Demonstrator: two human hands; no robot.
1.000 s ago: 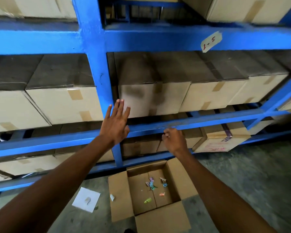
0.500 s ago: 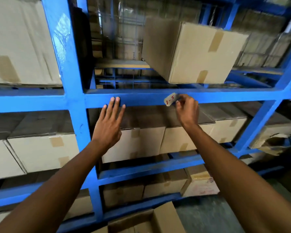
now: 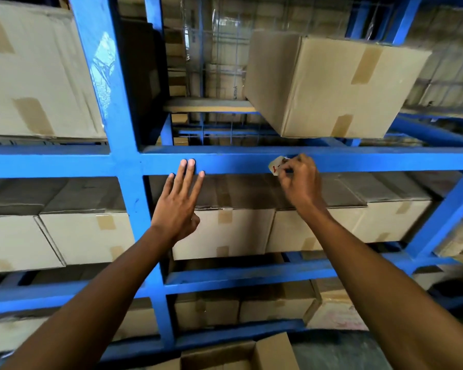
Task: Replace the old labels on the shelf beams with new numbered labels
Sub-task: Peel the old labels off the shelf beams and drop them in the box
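Note:
A blue shelf beam (image 3: 238,162) runs across the middle of the view. On it sits a small white label (image 3: 275,165) with red writing, partly covered by fingers. My right hand (image 3: 298,182) pinches the label's right side against the beam. My left hand (image 3: 178,201) is open, fingers spread, with the fingertips resting flat on the beam to the left of the label.
A blue upright post (image 3: 118,156) stands left of my left hand. A taped carton (image 3: 332,84) sits above the beam, and more cartons (image 3: 225,231) fill the shelf below. An open cardboard box (image 3: 241,356) lies on the floor at the bottom.
The view rose from the floor box to the upper beam. My right hand went up from the lower beam to the label and closed on it. My left hand's fingertips reached the beam.

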